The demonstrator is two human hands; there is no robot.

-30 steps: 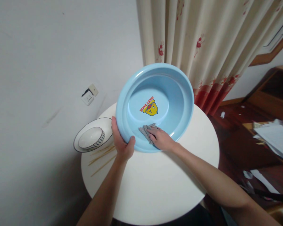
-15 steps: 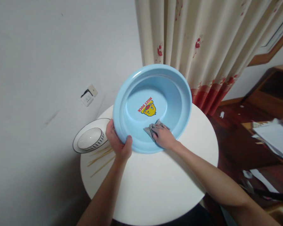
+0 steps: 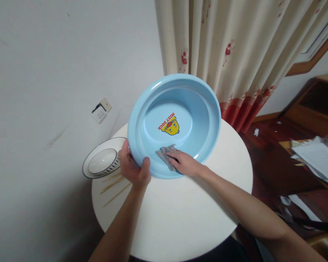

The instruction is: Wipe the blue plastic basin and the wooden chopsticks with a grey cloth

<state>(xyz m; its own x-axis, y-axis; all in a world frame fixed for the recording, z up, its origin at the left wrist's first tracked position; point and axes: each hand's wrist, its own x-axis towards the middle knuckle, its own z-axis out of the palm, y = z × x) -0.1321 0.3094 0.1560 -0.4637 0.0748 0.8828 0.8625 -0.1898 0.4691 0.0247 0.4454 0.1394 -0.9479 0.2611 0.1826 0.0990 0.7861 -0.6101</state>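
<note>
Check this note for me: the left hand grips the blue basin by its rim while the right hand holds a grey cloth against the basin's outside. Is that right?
Not quite: the head view shows the right hand holding the grey cloth against the inside of the blue basin. The left hand does grip its rim.

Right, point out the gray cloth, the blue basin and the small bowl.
Gray cloth (image 3: 163,154), head view: its left part.
Blue basin (image 3: 185,118), head view: its inner bottom.
Small bowl (image 3: 102,160), head view: its inside.
</note>
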